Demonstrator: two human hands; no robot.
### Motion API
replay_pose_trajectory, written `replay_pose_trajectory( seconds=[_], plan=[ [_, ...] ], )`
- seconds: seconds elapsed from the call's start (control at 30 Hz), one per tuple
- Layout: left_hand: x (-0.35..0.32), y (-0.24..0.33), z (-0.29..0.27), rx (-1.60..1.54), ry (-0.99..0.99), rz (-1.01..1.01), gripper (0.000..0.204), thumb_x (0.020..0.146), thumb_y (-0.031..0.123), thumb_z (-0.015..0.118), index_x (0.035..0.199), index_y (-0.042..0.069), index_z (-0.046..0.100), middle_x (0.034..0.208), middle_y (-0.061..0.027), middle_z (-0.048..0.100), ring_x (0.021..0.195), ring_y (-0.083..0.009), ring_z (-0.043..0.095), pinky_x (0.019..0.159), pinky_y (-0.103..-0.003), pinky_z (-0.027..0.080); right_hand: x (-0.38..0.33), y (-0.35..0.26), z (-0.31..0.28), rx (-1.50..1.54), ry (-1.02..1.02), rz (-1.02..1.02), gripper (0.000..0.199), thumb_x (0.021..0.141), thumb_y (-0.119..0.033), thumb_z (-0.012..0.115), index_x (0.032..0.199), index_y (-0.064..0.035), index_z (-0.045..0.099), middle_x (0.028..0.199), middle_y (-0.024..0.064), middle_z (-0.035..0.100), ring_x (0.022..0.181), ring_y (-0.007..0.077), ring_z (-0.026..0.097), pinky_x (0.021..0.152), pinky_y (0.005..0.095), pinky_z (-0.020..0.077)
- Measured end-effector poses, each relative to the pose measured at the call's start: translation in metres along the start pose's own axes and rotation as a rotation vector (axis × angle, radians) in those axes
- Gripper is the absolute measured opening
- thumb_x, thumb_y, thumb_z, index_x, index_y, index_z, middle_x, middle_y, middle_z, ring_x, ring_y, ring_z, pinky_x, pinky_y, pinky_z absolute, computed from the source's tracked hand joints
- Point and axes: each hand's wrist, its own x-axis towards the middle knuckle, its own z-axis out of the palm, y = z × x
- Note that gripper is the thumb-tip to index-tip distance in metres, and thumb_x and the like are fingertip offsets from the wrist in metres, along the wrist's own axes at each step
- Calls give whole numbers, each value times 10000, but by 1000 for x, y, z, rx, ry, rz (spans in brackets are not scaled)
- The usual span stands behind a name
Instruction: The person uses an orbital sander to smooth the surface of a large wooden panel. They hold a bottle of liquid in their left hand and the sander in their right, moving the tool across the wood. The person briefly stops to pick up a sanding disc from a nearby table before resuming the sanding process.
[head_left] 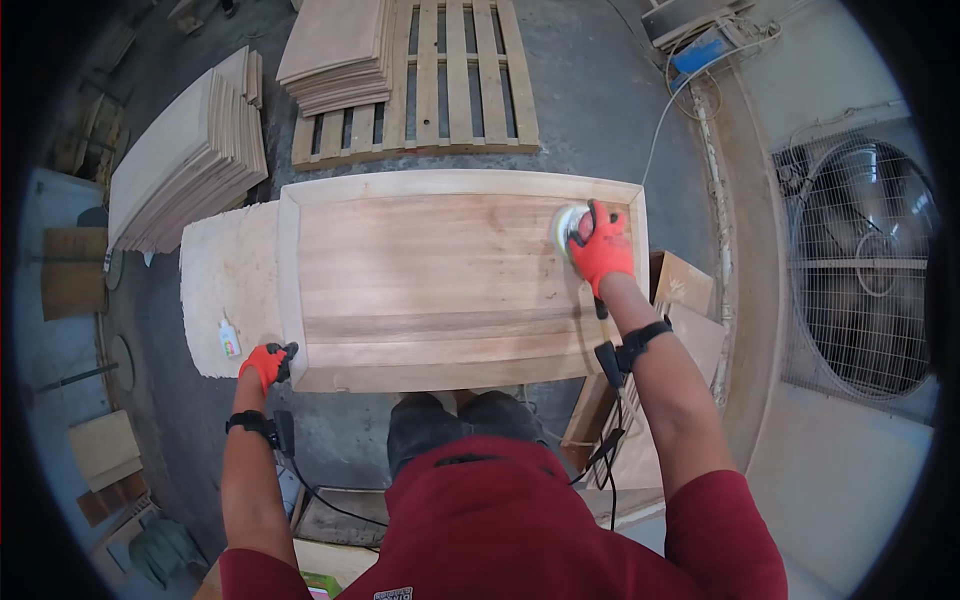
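Observation:
A framed wooden panel (420, 260) lies flat in front of me, its grain running left to right. My right hand (603, 250), in a red and black work glove, is closed over a round sander (572, 232) resting on the panel's right part. The sander's disc edge looks blurred. At the near left corner, my left hand (267, 366), gloved alike, has its fingers curled at the frame's edge. Just beyond that hand, a small white bottle (229, 338) with a coloured label lies on a rough-edged board (225, 270) that juts out left of the panel.
A pallet (470, 80) carrying stacked wooden sheets (335, 50) lies on the floor beyond. Another leaning stack of sheets (185, 165) stands at the far left. A large caged fan (865, 265) is at the wall on the right. Boards (685, 330) lean beside the panel's right end.

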Motion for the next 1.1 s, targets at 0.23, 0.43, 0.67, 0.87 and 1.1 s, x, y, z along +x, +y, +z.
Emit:
replay_pose_trajectory(
  seconds=[0.23,0.43,0.67,0.87,1.1],
  plan=[
    [-12,20,-5,-51,-97,-168,497,1031,466,512,929,10,682,787,-109,692,686,-219,649,685,-381,528,-74,6,29,9,-120,-306,708,843,-326,761,1480,-251,461,1443,268,445,1063,450,672,910,521,562],
    [-42,67,13,235,79,-21,727,919,644,603,1167,-38,658,1122,-236,708,1017,-330,685,881,-418,519,4,18,6,39,5,52,725,845,-303,768,1492,-226,449,1456,255,439,1092,442,672,933,500,561],
    [-56,114,-4,277,-34,-279,961,839,761,603,1260,-103,638,1188,-266,705,1085,-368,689,895,-447,527,-37,-177,62,150,-157,-390,712,814,-279,766,1466,-233,482,1402,212,486,1068,437,677,909,495,577],
    [-24,64,-4,333,-135,-397,1032,799,849,559,1195,-95,688,1030,-232,740,949,-347,706,858,-458,527,-76,-329,73,149,-387,-660,544,916,-233,638,1433,-226,472,1403,189,473,1057,367,697,844,501,591],
    [-27,92,-3,337,-131,-324,1006,801,837,570,1111,-108,720,1046,-243,742,965,-378,713,898,-471,517,8,-274,66,142,-222,-425,586,856,-204,727,1385,-217,474,1397,190,452,1108,390,678,901,491,576]
  ],
)
